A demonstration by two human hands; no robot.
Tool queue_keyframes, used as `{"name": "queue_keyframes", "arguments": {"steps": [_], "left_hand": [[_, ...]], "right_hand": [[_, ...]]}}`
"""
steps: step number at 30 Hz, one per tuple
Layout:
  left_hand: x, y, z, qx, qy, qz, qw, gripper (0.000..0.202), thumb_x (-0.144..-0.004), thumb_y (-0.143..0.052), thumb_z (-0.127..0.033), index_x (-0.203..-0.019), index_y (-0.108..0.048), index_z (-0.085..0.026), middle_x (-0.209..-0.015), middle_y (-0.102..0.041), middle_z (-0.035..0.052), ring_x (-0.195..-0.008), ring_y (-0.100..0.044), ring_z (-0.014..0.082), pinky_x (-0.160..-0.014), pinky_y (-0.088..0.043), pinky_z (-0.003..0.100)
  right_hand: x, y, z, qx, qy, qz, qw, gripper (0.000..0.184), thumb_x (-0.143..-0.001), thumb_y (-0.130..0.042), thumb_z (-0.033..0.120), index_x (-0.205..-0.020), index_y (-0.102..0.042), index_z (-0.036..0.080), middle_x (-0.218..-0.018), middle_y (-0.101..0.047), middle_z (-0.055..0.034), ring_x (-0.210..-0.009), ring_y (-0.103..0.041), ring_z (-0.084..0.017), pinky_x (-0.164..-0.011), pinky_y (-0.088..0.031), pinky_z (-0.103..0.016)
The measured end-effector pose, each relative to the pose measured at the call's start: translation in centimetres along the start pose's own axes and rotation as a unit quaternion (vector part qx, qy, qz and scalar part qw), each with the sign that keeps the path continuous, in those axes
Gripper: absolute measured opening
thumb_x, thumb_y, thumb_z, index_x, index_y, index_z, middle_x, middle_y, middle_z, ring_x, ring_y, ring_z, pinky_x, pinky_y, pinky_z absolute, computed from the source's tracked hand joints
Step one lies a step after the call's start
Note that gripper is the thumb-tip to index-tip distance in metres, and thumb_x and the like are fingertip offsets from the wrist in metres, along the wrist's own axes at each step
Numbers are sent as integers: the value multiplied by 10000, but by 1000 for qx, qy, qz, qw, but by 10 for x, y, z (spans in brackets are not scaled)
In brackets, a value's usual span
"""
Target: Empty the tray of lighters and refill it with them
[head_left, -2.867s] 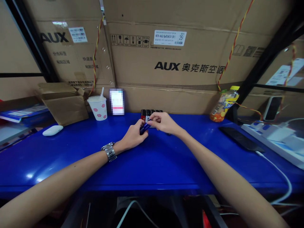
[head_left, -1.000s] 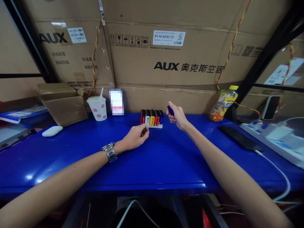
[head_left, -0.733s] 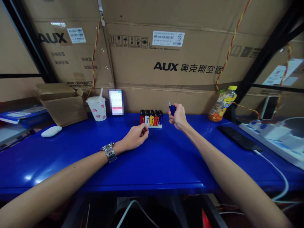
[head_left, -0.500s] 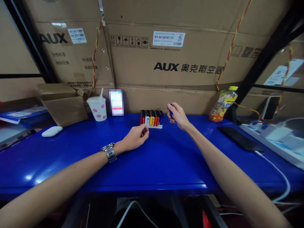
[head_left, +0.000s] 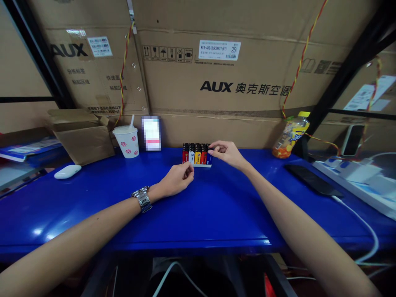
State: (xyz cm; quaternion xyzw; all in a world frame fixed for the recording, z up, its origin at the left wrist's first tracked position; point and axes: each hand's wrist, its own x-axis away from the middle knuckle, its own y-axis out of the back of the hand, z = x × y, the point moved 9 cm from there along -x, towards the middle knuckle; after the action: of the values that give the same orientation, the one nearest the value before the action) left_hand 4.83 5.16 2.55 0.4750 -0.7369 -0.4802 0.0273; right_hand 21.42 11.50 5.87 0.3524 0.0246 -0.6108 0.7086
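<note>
Blue lighter (head_left: 209, 158), upright at right end of lighter rack (head_left: 195, 154) toward far edge of bench (head_left: 198, 206), pinched narrowly in right hand (head_left: 227, 152) grip; left hand (head_left: 177, 179) grip curled closed, apparently empty, just near of rack: a skewed push may topple the unbraced rack.

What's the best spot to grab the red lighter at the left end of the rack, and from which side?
Pinch the red lighter by its dark top, from above, thumb in front and finger behind. It stands upright, its base sits in the white rack, and a neighbour crowds its right side.
</note>
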Motion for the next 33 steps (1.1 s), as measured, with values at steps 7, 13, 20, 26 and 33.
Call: {"name": "queue_keyframes", "arguments": {"steps": [7,13,20,26,33], "left_hand": [[-2,17,-12,-65,-40,-69,995,79,-875,-465,-227,-894,-528,-184,-783,-629,34,-676,-579,141,-604,-453,275],[-15,44,-14,-108,-55,-149,981,91,-886,-451,-206,-934,-519,-172,-878,-633,70,-764,-582,160,-687,-477,299],[-44,50,-10,-203,-74,-153,964,203,-903,-428,-266,-1001,-543,-131,-971,-601,134,-942,-532,239,-864,-440,388],[-94,31,-11,-228,-74,-13,971,530,-920,-396,-481,-1325,-457,-145,-1324,-507,179,-1205,-448,310,-1010,-327,461],[-123,-12,3,-178,-27,172,969,675,-802,-451,-686,-1374,-465,-329,-1240,-601,128,-1128,-537,330,-968,-361,432]], "right_hand": [[1,12,3,10,8,-38,999,302,-750,-639,410,-913,-615,157,-555,-508,35,-496,-438,-104,-504,-366,-253],[-2,17,-1,54,16,-51,997,271,-733,-629,329,-954,-544,197,-572,-525,47,-509,-440,-110,-531,-353,-249],[-1,29,0,94,4,-81,992,237,-740,-618,373,-869,-508,209,-503,-481,63,-474,-388,-108,-511,-291,-240],[-1,30,-9,48,-29,-80,995,258,-762,-597,423,-885,-506,216,-470,-443,81,-429,-358,-99,-473,-265,-226],[0,39,-21,43,-42,-87,994,209,-812,-533,408,-879,-498,213,-497,-519,55,-414,-434,-100,-462,-315,-220]]}}
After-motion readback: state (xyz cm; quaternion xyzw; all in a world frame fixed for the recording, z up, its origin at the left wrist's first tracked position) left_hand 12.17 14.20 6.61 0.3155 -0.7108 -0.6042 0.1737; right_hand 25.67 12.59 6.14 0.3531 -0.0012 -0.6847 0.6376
